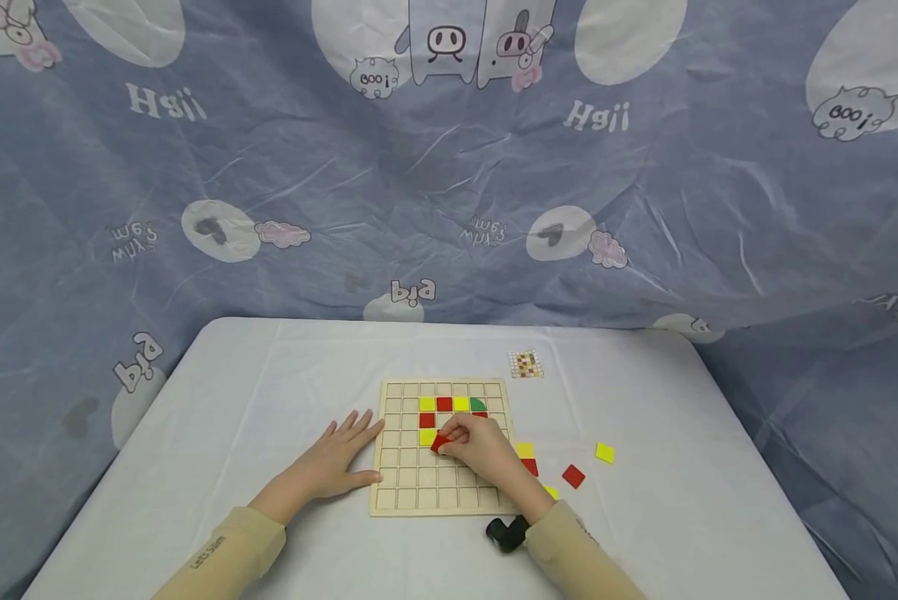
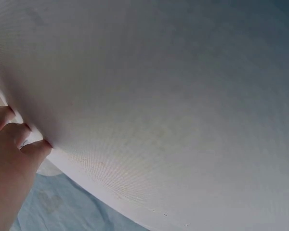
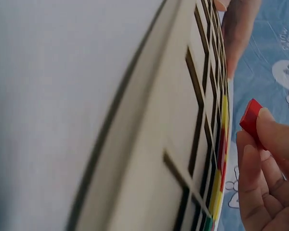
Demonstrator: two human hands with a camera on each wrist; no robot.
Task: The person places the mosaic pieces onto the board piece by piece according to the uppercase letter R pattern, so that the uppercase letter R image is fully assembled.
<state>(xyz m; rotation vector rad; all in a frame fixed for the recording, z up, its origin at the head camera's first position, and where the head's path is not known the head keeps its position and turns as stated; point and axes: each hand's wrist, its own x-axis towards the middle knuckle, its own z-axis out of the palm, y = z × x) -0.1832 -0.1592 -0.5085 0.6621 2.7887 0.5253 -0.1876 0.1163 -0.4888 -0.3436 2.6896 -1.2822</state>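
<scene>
Beside the right sleeve (image 1: 574,552), a black object (image 1: 503,535) is lying on the white table (image 1: 366,560). At the left edge of the wooden grid board (image 1: 408,499), the left hand (image 1: 334,463) is resting with fingers spread and extended, gripping nothing. Over the grid, the right hand (image 1: 484,451) is pinching a red tile (image 3: 251,115) between thumb and fingertips. The right wrist view is showing a gap between tile and board (the head view is not resolving it). Rightward, a loose red tile (image 1: 573,477) is lying nearer than a loose yellow tile (image 1: 604,452). Beyond the board, a patterned card (image 1: 525,364) is showing in the head view only; a printed curtain (image 1: 418,167) is hanging behind.
</scene>
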